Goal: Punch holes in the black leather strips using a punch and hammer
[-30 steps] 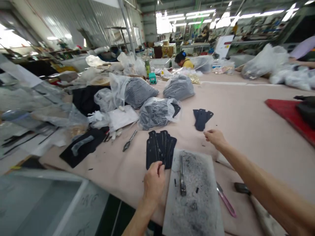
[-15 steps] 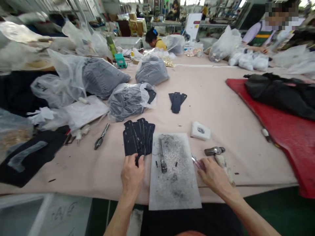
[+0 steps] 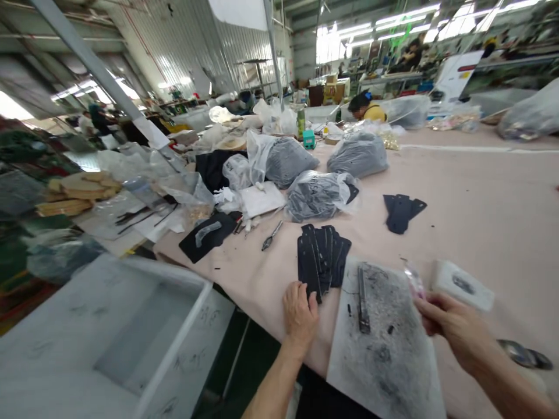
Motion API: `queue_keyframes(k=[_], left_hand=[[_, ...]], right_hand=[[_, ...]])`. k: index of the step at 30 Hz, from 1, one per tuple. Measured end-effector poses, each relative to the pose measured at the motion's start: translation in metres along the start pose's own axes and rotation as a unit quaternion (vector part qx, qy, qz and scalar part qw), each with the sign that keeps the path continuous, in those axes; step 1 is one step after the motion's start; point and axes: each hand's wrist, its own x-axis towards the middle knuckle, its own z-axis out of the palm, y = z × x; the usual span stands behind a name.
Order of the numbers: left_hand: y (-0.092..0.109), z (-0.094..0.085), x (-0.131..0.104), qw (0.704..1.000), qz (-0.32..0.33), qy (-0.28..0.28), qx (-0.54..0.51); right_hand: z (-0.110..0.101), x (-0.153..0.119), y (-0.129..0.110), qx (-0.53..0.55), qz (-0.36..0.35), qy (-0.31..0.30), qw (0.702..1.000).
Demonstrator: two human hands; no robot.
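Meanwhile, tabletop separated the left hand, touching navy panels, its grip unclear, from the slab; beside its right edge, the right hand gripped a pink-handled tool.

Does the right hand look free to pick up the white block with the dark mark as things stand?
Probably not straight away: the right hand seems to have the pink-handled tool in its fingers. Otherwise the way looks clear, as the white block lies close by with nothing seen on top.
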Motion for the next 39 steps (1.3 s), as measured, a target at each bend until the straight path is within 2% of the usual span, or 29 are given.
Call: queue_keyframes(k=[1, 2, 5, 7, 9, 11, 14, 18, 21, 24, 26, 28, 30, 33, 36, 39], left_hand=[[0.001, 0.0, -0.001, 1.0, 0.005, -0.004, -0.001], [0.001, -0.001, -0.001, 1.0, 0.011, -0.008, -0.003], [0.003, -0.004, 0.0, 0.999, 0.032, -0.013, -0.007], [0.002, -0.004, 0.0, 0.999, 0.039, -0.014, -0.006], [0.002, -0.003, -0.001, 0.999, 0.04, -0.019, -0.003], [0.001, -0.002, -0.002, 0.999, 0.035, -0.023, -0.001], [0.0, -0.001, -0.003, 0.999, 0.033, -0.025, -0.008], [-0.007, 0.003, -0.002, 0.996, 0.065, -0.001, -0.053], [-0.014, 0.001, 0.005, 0.991, 0.035, 0.061, -0.111], [-0.011, -0.012, 0.017, 0.982, -0.01, 0.125, -0.14], [0.003, -0.023, 0.024, 0.98, 0.015, 0.144, -0.137], [0.026, -0.032, 0.026, 0.98, 0.081, 0.13, -0.129], [0.056, -0.035, 0.019, 0.976, 0.164, 0.089, -0.116], [0.098, -0.027, -0.006, 0.951, 0.295, 0.021, -0.096], [0.126, -0.013, -0.036, 0.915, 0.393, -0.047, -0.08], [0.139, -0.004, -0.057, 0.888, 0.44, -0.105, -0.084]], right_hand=[[0.026, 0.005, -0.02, 0.052, 0.024, -0.071, 0.996], [0.055, 0.01, -0.04, 0.084, 0.043, -0.112, 0.989], [0.139, 0.029, -0.089, 0.131, 0.084, -0.193, 0.969], [0.184, 0.039, -0.11, 0.148, 0.087, -0.214, 0.962], [0.212, 0.043, -0.12, 0.135, 0.08, -0.213, 0.964], [0.222, 0.043, -0.117, 0.112, 0.071, -0.2, 0.971], [0.207, 0.037, -0.096, 0.063, 0.015, -0.164, 0.984], [0.153, 0.023, -0.063, -0.06, -0.092, -0.097, 0.989], [0.11, 0.006, -0.043, -0.11, -0.083, -0.063, 0.988], [0.078, -0.013, -0.028, -0.096, -0.035, -0.055, 0.993], [0.064, -0.025, -0.02, -0.053, 0.009, -0.065, 0.996], [0.055, -0.036, -0.015, 0.028, 0.053, -0.077, 0.995], [0.048, -0.044, -0.011, 0.139, 0.096, -0.086, 0.982], [0.037, -0.05, -0.001, 0.269, 0.136, -0.083, 0.95], [0.021, -0.05, 0.019, 0.275, 0.143, -0.038, 0.95], [0.005, -0.049, 0.042, 0.203, 0.167, 0.008, 0.965]])
